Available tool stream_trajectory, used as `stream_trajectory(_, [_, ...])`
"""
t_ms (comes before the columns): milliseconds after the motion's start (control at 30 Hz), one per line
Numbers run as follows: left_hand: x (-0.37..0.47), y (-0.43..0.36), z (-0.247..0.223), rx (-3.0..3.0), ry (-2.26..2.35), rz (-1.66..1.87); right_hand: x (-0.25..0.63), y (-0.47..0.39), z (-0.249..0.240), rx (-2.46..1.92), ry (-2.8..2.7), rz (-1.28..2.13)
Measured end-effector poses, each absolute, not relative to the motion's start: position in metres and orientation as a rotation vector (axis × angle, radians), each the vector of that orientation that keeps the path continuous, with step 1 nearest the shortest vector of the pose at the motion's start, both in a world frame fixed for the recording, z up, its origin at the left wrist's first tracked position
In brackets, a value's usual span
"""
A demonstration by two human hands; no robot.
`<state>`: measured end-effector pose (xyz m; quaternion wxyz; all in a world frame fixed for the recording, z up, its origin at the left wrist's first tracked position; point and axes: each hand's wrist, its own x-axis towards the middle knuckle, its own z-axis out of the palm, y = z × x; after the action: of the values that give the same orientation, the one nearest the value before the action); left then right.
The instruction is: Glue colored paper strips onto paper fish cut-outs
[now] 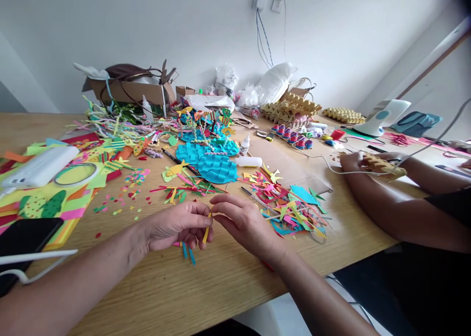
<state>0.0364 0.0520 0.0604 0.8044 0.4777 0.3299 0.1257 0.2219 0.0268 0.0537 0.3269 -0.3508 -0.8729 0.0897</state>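
A yellow strip (pixel 206 235), in front of the blue paper (pixel 217 169), is pinched in the left hand (pixel 178 224), apparently being shaped; the next move calls for a light touch. Its upper end is hidden, so I cannot tell whether the right hand (pixel 246 223) grips it; the left hand partly covers some blue strips (pixel 192 255).

Below centre, your left hand (pixel 180 226) pinches a yellow strip (pixel 206 234), your right hand (pixel 248 223) at its upper end. Blue paper (pixel 217 169) lies mid-frame, a phone (pixel 35 230) at lower left; at right, a co-worker's hand (pixel 351 163) holds a carton (pixel 380 165).
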Motion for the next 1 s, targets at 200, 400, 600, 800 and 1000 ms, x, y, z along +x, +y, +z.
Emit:
stream_trajectory(200, [0.035,0.048,0.06,0.986,0.696,0.271,0.217,0.026,0.053,-0.864,-2.269,0.277])
stream_trajectory(400, [0.028,0.043,0.056,0.916,0.69,0.292,0.213,0.022,0.052,-1.033,-2.286,0.385])
stream_trajectory(600, [0.025,0.039,0.055,0.872,0.722,0.314,0.209,0.018,0.052,-1.042,-2.246,0.42])
stream_trajectory(800, [0.025,0.039,0.055,0.87,0.718,0.266,0.207,0.018,0.048,-0.936,-2.279,0.373])
stream_trajectory(1000, [0.02,0.038,0.05,0.883,0.739,0.344,0.205,0.017,0.046,-1.118,-2.229,0.387])
